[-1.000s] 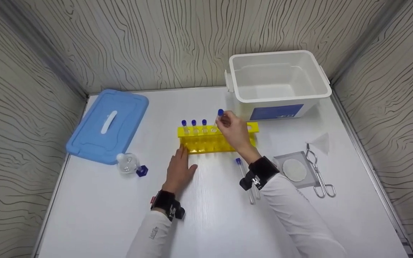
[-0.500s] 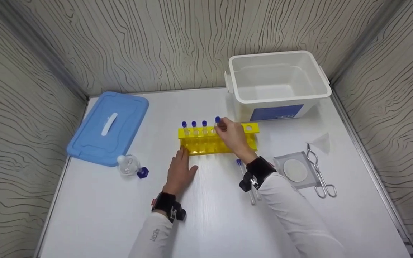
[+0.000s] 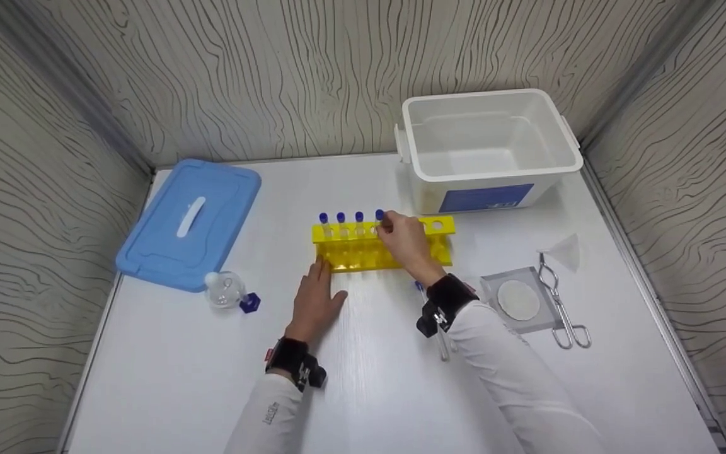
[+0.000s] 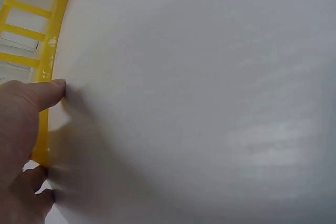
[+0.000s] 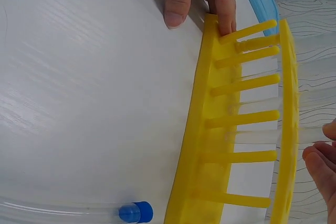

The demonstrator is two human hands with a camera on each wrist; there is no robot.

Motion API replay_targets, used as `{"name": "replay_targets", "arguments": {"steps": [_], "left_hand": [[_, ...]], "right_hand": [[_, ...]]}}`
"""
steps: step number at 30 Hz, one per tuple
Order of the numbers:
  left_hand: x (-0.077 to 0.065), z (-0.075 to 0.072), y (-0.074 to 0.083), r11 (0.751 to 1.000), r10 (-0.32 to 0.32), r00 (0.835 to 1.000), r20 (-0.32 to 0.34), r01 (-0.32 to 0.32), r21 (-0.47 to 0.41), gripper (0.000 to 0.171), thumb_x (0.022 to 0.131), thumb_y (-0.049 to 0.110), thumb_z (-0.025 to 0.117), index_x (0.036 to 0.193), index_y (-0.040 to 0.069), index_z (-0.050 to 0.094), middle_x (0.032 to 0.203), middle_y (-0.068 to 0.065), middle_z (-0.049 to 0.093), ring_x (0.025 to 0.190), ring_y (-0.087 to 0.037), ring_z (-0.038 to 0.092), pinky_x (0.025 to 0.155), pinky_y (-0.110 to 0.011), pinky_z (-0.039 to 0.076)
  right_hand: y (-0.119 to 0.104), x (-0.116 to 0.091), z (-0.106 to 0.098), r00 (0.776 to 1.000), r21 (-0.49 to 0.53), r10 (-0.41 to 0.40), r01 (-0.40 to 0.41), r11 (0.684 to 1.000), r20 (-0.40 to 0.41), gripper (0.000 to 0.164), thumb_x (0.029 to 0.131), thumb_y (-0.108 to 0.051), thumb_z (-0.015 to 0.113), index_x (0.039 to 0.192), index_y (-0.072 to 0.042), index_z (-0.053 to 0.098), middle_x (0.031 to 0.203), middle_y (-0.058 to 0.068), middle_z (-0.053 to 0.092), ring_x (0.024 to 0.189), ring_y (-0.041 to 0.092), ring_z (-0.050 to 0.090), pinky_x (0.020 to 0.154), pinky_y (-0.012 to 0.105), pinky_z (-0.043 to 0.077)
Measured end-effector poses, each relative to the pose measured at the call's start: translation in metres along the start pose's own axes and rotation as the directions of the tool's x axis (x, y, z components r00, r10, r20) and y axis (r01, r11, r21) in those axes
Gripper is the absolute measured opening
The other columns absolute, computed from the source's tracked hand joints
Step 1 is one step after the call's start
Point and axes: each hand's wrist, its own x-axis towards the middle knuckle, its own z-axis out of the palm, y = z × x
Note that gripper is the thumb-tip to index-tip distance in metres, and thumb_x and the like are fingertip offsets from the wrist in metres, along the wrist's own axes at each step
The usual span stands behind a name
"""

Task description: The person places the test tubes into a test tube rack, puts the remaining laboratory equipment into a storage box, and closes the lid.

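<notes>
A yellow test tube rack (image 3: 363,260) stands mid-table, with three blue-capped test tubes (image 3: 341,218) upright in its left holes. Just right of these, my right hand (image 3: 408,241) pinches another blue-capped test tube (image 3: 379,215) near its cap. In the right wrist view this tube (image 5: 257,137) passes down through the rack's top plate. My left hand (image 3: 314,306) lies at the rack's left end, fingers extended against its base and thumb out to the side. Loose test tubes (image 3: 443,350) lie partly hidden under my right wrist; one shows its blue cap (image 5: 137,212) in the right wrist view.
A white bin (image 3: 429,189) stands at the back right. At the right lie crucible tongs (image 3: 561,309), a wire gauze square (image 3: 518,300) with a white centre and a clear funnel (image 3: 566,252). A blue lid (image 3: 161,233) and a glass lamp-like vessel (image 3: 224,291) are at left.
My right hand has moved down and slightly left, lowering the test tube into the rack's fourth hole from the left. My left hand has stayed at the rack.
</notes>
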Motion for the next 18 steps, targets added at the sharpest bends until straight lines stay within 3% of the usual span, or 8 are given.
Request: {"name": "replay_targets", "arguments": {"steps": [11, 18], "left_hand": [[-0.002, -0.002, 0.000, 0.999, 0.037, 0.999, -0.016, -0.037, -0.007, 0.083, 0.094, 0.035, 0.067, 0.158, 0.005, 0.023, 0.165, -0.014, 0.023, 0.147, -0.034, 0.035, 0.120, -0.049, 0.032], [-0.002, -0.003, 0.000, 1.000, 0.022, 1.000, -0.009, -0.022, -0.019, 0.083, 0.094, 0.035, 0.066, 0.158, 0.006, 0.023, 0.165, -0.013, 0.023, 0.149, -0.034, 0.032, 0.122, -0.050, 0.028]], "right_hand": [[0.001, -0.006, -0.008, 0.999, 0.044, 0.043, -0.044, 0.998, 0.010, 0.033, 0.095, -0.015, 0.064, 0.125, -0.004, 0.067, 0.115, 0.014, 0.074, 0.106, 0.026, 0.071, 0.093, 0.036, 0.058], [0.000, -0.021, -0.022, 0.997, 0.058, -0.036, 0.040, 0.998, -0.069, 0.027, 0.094, -0.016, 0.065, 0.117, -0.004, 0.071, 0.112, 0.013, 0.075, 0.099, 0.026, 0.073, 0.088, 0.038, 0.060]]}}
